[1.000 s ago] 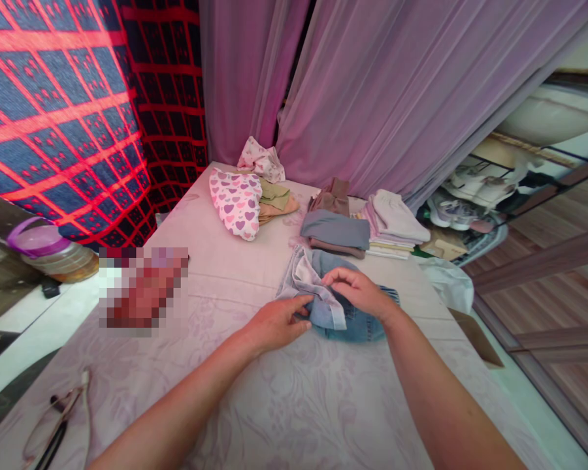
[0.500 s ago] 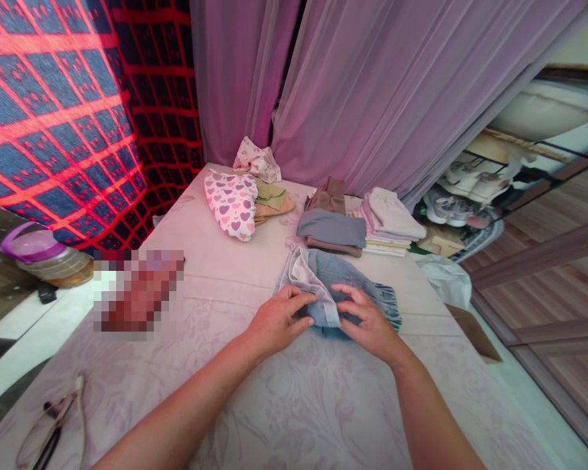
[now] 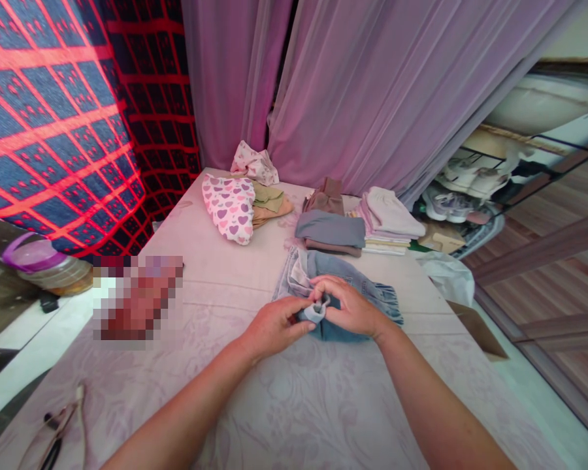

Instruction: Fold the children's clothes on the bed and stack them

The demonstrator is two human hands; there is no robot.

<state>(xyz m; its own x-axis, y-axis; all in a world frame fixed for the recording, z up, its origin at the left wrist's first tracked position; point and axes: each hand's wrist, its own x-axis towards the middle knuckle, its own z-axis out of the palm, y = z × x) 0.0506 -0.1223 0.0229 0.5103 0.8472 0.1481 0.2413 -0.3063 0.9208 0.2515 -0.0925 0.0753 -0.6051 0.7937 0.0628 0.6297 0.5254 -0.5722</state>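
Observation:
A pair of blue denim jeans [image 3: 355, 267] lies bunched on the bed, its gathered elastic edge pointing right. My left hand [image 3: 279, 326] pinches the lighter, turned-up cuff of one leg from the left. From the other side my right hand [image 3: 347, 307] grips the same cuff, thumb below and fingers above. Between the two hands the cuff is bent into a small loop. Just behind the jeans sits a folded grey garment [image 3: 330, 228] on top of a brown one.
White and pink folded clothes [image 3: 389, 219] are stacked at the back right. A heart-print cloth [image 3: 230, 205] and other garments lie at the back left. A blurred red item [image 3: 142, 300] and glasses [image 3: 59, 424] rest on the left. Purple curtains [image 3: 347, 98] hang behind the bed [image 3: 215, 365].
My right hand has moved left toward my left hand. The cuff, flat and spread between my fingers before, is now folded into a loop.

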